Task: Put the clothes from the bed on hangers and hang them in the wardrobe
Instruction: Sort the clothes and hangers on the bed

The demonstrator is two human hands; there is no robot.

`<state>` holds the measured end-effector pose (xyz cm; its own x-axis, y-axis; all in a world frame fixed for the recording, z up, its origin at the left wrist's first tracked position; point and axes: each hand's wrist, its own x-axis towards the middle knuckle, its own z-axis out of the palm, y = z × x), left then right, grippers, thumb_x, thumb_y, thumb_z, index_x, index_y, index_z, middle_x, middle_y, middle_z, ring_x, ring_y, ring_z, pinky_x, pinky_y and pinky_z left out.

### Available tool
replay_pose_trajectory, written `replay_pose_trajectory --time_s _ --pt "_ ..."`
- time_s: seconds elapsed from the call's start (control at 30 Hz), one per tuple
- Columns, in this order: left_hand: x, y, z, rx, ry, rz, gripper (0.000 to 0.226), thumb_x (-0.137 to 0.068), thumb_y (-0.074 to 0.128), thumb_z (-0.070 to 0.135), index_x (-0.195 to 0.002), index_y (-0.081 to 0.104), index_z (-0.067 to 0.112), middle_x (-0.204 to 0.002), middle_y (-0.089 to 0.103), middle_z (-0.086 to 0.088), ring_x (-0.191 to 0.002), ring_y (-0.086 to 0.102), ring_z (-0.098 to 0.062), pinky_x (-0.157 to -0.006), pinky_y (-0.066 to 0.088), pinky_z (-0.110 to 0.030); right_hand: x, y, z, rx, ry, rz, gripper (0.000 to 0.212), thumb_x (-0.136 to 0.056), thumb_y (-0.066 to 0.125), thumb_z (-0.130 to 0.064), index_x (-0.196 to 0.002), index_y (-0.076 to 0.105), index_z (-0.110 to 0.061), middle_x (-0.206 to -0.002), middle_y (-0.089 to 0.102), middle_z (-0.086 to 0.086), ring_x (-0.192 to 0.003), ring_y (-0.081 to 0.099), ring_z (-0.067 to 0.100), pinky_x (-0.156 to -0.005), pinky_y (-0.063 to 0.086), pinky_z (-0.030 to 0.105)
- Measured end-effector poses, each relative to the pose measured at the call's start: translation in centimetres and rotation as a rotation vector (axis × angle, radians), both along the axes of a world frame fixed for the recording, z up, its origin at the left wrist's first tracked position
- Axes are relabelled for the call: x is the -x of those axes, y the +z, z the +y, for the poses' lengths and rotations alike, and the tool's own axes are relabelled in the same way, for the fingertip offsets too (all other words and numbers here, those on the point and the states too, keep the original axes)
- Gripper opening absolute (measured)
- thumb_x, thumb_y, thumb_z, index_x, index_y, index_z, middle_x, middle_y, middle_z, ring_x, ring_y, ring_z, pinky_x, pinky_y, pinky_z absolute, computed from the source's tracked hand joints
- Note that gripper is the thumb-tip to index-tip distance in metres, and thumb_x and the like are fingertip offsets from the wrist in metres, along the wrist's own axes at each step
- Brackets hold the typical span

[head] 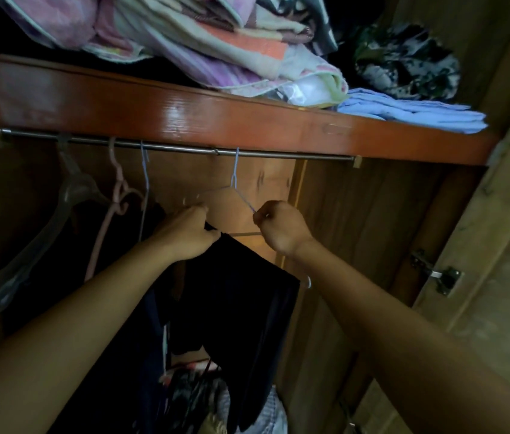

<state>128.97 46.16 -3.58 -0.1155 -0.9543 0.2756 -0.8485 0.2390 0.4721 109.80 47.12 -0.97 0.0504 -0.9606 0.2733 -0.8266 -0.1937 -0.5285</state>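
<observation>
Left hand: fingers curled, gripping dark garment.
Right hand: pinching blue wire hanger, hooked mid-rail.
Risk: uneven tug probably slides garment off.

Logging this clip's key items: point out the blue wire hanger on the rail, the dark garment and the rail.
blue wire hanger (pixel 234 173), head view, on its neck below the hook.
dark garment (pixel 247 296), head view, on the hanging cloth's middle.
rail (pixel 278 154), head view, on the bare metal right of the hanger.
</observation>
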Motion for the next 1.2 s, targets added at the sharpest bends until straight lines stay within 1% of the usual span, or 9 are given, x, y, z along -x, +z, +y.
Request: replay_pose_trajectory --time_s 0.17,0.3,0.43,0.5,0.6,0.7,0.83,1.03,1.2 --pt "2.6 -1.9 -0.5 -0.033 -0.055 0.007 0.066 -0.091 0.064 0.028 -0.146 0.035 0.010 -0.148 0.044 -0.015 -0.135 0.043 -0.030 -0.107 0.037 -0.032 3.8 -2.5 2.6 -0.005 -0.049 0.003 0.020 -0.089 0.057 -0.011 -0.077 0.067 -0.023 -0.085 0.068 0.000 -0.093 0.066 0.026 -0.076 0.047 0.025" --pt "4.7 -3.1 -0.4 -0.014 -0.127 -0.029 0.055 -0.091 0.064 0.025 -0.140 0.041 0.012 -0.142 0.050 -0.014 -0.129 0.048 -0.031 -0.103 0.042 -0.035 7.0 -3.9 5.2 0.029 -0.111 0.059 0.031 -0.089 0.059 -0.012 -0.062 0.057 -0.028 -0.069 0.057 -0.008 -0.085 0.066 0.023 -0.065 0.035 0.021" --pt "7.1 -4.3 0.0 0.011 -0.240 -0.032 0.037 -0.094 0.060 0.026 -0.130 0.057 0.016 -0.128 0.062 -0.007 -0.118 0.057 -0.024 -0.097 0.046 -0.033 10.4 -4.2 8.9 0.075 -0.136 0.041 0.027 -0.088 0.060 -0.012 -0.066 0.058 -0.026 -0.070 0.061 -0.006 -0.079 0.064 0.020 -0.067 0.044 0.027" --pt "8.8 -4.9 0.7 -0.001 -0.344 0.029 0.017 -0.098 0.055 0.022 -0.103 0.066 0.010 -0.101 0.069 -0.010 -0.097 0.064 -0.025 -0.084 0.049 -0.035 12.4 -4.2 11.2 0.097 -0.168 0.021 0.022 -0.090 0.061 -0.014 -0.070 0.061 -0.025 -0.071 0.064 -0.004 -0.077 0.064 0.020 -0.070 0.049 0.033" --pt "11.8 -5.2 2.6 -0.041 -0.484 0.161 0.026 -0.097 0.050 0.010 -0.075 0.063 0.008 -0.075 0.065 -0.012 -0.076 0.062 -0.027 -0.076 0.046 -0.037 15.3 -4.0 14.9 0.126 -0.242 0.001 0.017 -0.092 0.062 -0.018 -0.076 0.065 -0.022 -0.070 0.066 -0.005 -0.075 0.064 0.018 -0.073 0.050 0.035" --pt "15.0 -4.6 5.1 -0.084 -0.636 0.320 0.027 -0.098 0.049 0.011 -0.078 0.067 0.011 -0.067 0.064 -0.003 -0.066 0.058 -0.012 -0.072 0.045 -0.035 18.1 -3.7 18.9 0.133 -0.329 0.001 0.019 -0.092 0.063 -0.017 -0.075 0.065 -0.023 -0.066 0.063 -0.009 -0.072 0.062 0.013 -0.073 0.048 0.032" --pt "18.7 -2.8 9.3 -0.112 -0.747 0.505 0.013 -0.095 0.060 0.011 -0.084 0.065 0.016 -0.062 0.064 0.002 -0.058 0.054 0.002 -0.062 0.038 -0.012 21.0 -3.4 24.0 0.193 -0.441 0.025 0.021 -0.092 0.065 -0.017 -0.071 0.065 -0.021 -0.066 0.065 -0.003 -0.068 0.060 0.018 -0.069 0.046 0.033" --pt "23.8 -1.3 15.1 -0.153 -0.774 0.660 0.007 -0.091 0.065 0.010 -0.087 0.070 0.014 -0.073 0.071 -0.003 -0.067 0.063 0.000 -0.069 0.042 -0.019 24.0 -2.9 31.2 0.275 -0.592 0.009 0.015 -0.091 0.069 -0.020 -0.075 0.067 -0.021 -0.065 0.066 -0.007 -0.062 0.059 0.007 -0.063 0.042 0.020" --pt "27.4 -1.4 20.0 -0.130 -0.869 0.694 0.017 -0.089 0.063 0.001 -0.086 0.072 0.014 -0.074 0.071 -0.002 -0.074 0.066 -0.005 -0.070 0.046 -0.008 25.9 -2.8 37.8 0.185 -0.698 0.062 0.025 -0.094 0.063 -0.016 -0.073 0.059 -0.029 -0.065 0.064 -0.012 -0.067 0.058 -0.001 -0.059 0.039 0.011"
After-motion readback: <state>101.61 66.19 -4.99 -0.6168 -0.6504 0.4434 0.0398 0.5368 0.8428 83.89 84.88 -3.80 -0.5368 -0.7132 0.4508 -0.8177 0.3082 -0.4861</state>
